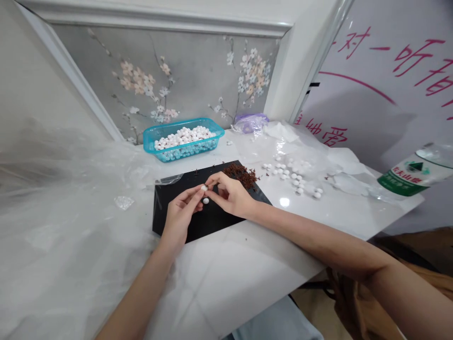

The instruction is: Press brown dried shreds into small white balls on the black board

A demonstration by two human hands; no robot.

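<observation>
Over a black mat (168, 212), my left hand (182, 208) pinches a small white ball (204, 188) between thumb and fingertips. My right hand (230, 194) meets it from the right, thumb and forefinger closed against the ball's edge. A dark speck shows at that spot, too small to name. A second white ball (205, 201) appears just below the fingertips; whether it lies on the mat or is held cannot be seen. Behind my right hand, a heap of small brown pieces (244, 175) spreads over the mat's far right corner.
A blue plastic basket (150, 147) full of white balls stands behind the mat. Several loose white balls (299, 182) lie to the right, near clear plastic bags (262, 146). A large bottle (410, 172) lies tilted at far right. Clear plastic sheeting (71, 226) covers the left side.
</observation>
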